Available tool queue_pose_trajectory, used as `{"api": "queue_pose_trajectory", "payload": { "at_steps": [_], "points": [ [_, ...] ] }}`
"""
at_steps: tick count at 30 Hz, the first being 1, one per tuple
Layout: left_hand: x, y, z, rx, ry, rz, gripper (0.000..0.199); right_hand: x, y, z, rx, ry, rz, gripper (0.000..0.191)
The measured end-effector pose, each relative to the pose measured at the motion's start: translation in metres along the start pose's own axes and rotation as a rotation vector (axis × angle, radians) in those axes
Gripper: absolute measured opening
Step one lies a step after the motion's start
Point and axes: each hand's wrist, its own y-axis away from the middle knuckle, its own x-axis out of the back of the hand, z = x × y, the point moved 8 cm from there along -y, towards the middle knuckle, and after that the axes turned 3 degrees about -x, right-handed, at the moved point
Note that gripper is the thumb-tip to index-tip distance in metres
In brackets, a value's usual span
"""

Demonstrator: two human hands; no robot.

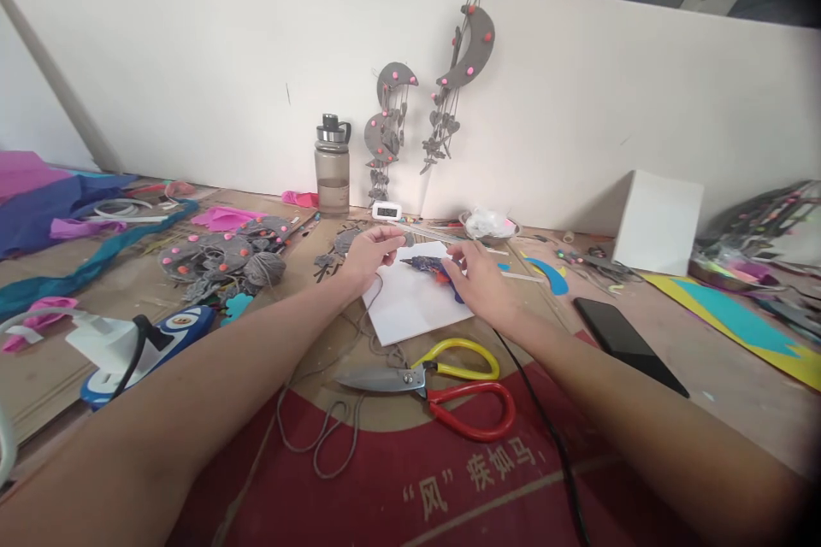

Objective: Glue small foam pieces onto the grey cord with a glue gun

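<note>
My left hand [375,256] is over the left edge of a white sheet [410,308], thumb and fingertips pressed together on something too small to make out. My right hand [475,272] rests around the back of a dark blue glue gun [428,263], which lies over the sheet with its nozzle pointing left. A black cord runs from under my right wrist toward the front. Grey yarn [334,449] trails from the sheet down to the cardboard. Scissors [410,379] with one yellow and one red handle lie in front of the sheet.
A bottle [332,171] and a small white display [386,211] stand at the back. Grey felt pieces with yarn [224,261] and a power strip [186,325] lie left. A phone [629,342] lies right. Grey moon hangings [478,47] hang on the white wall.
</note>
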Motion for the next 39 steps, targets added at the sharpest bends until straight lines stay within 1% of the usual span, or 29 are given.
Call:
{"api": "queue_pose_trajectory", "payload": {
  "at_steps": [2, 4, 7, 10, 12, 15, 18, 19, 20, 21, 23, 24, 26, 27, 29, 32, 36, 39],
  "points": [
    [-0.010, 0.003, 0.008, -0.039, -0.012, -0.058, 0.030, 0.001, -0.001, -0.011, -0.011, -0.107, -0.023, 0.026],
    [-0.020, 0.006, 0.012, -0.058, -0.031, -0.129, 0.030, -0.003, -0.002, -0.018, -0.035, -0.180, -0.056, 0.029],
    [-0.033, 0.011, 0.009, -0.051, -0.045, -0.225, 0.031, -0.014, -0.003, -0.015, -0.119, -0.270, -0.084, 0.028],
    [-0.042, 0.014, -0.003, 0.041, 0.004, -0.298, 0.035, -0.019, -0.003, -0.005, -0.190, -0.362, -0.040, 0.026],
    [-0.045, 0.015, -0.011, 0.115, 0.044, -0.320, 0.035, -0.020, -0.002, -0.002, -0.196, -0.397, -0.030, 0.027],
    [-0.043, 0.016, -0.016, 0.148, 0.065, -0.308, 0.029, -0.012, 0.004, -0.008, -0.176, -0.387, -0.033, 0.026],
    [-0.036, 0.015, -0.017, 0.149, 0.083, -0.261, 0.027, 0.013, 0.023, -0.026, -0.116, -0.317, -0.031, 0.022],
    [-0.033, 0.015, -0.018, 0.150, 0.101, -0.237, 0.027, 0.020, 0.033, -0.034, -0.072, -0.269, -0.072, 0.021],
    [-0.030, 0.014, -0.019, 0.154, 0.123, -0.212, 0.027, 0.025, 0.045, -0.042, -0.024, -0.230, -0.151, 0.020],
    [-0.028, 0.013, -0.020, 0.160, 0.145, -0.185, 0.027, 0.026, 0.059, -0.049, 0.025, -0.191, -0.258, 0.019],
    [-0.024, 0.011, -0.022, 0.174, 0.173, -0.141, 0.028, 0.027, 0.089, -0.059, 0.136, -0.116, -0.460, 0.016],
    [-0.023, 0.011, -0.023, 0.180, 0.177, -0.129, 0.028, 0.026, 0.102, -0.061, 0.176, -0.079, -0.526, 0.018],
    [-0.022, 0.011, -0.024, 0.184, 0.169, -0.118, 0.028, 0.024, 0.123, -0.063, 0.234, -0.013, -0.606, 0.034],
    [-0.022, 0.011, -0.024, 0.180, 0.163, -0.116, 0.028, 0.023, 0.129, -0.064, 0.258, 0.013, -0.622, 0.041],
    [-0.022, 0.012, -0.022, 0.171, 0.155, -0.117, 0.028, 0.019, 0.135, -0.068, 0.313, 0.053, -0.639, 0.048],
    [-0.023, 0.013, -0.018, 0.158, 0.169, -0.121, 0.026, 0.018, 0.135, -0.071, 0.356, 0.111, -0.643, 0.059],
    [-0.023, 0.014, -0.015, 0.164, 0.221, -0.113, 0.026, 0.029, 0.130, -0.062, 0.314, 0.162, -0.599, 0.072],
    [-0.022, 0.014, -0.016, 0.171, 0.225, -0.115, 0.026, 0.044, 0.120, -0.050, 0.265, 0.168, -0.496, 0.067]
  ]
}}
